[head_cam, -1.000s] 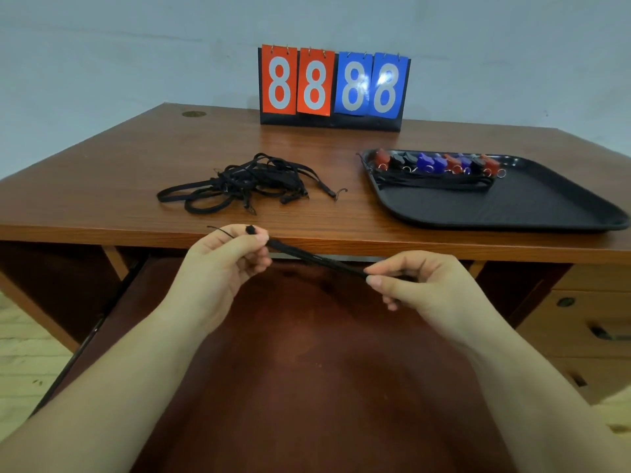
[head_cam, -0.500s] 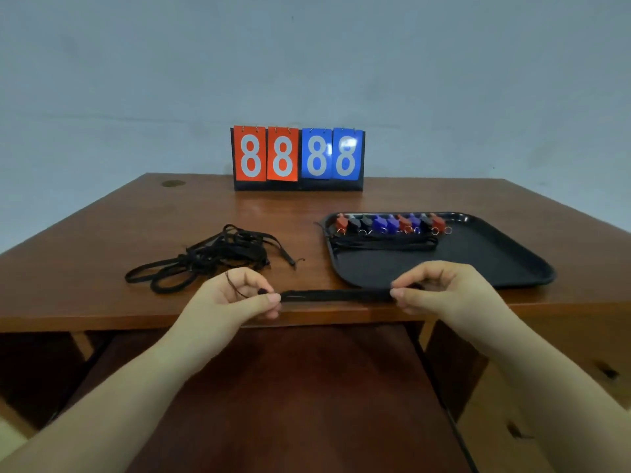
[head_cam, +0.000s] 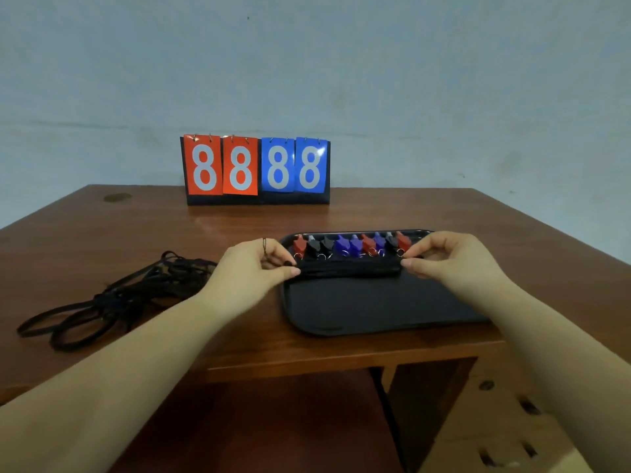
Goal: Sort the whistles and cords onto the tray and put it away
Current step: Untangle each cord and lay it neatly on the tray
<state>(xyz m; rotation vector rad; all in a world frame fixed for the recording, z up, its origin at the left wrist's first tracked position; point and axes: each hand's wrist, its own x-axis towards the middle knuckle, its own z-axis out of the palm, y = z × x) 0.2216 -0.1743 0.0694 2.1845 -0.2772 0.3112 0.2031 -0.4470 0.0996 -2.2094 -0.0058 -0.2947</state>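
A black tray (head_cam: 375,308) lies on the wooden desk (head_cam: 102,240), right of centre. Along its far edge runs a row of red, black and blue whistles (head_cam: 351,245). Just in front of them lies a bundle of folded black cords (head_cam: 348,269). My left hand (head_cam: 252,268) pinches the folded cord's left end and my right hand (head_cam: 450,257) pinches its right end, holding it stretched flat over the bundle. A tangled heap of loose black cords (head_cam: 112,298) rests on the desk to the left.
A flip scoreboard (head_cam: 256,169) showing 88 in red and 88 in blue stands at the desk's back edge. Desk drawers (head_cam: 505,421) sit under the right side. A dark red chair seat (head_cam: 256,431) is below the front edge.
Both hands have carried the stretched folded cord from in front of the desk's edge forward onto the tray, down to the cord bundle below the whistles. My head has moved closer.
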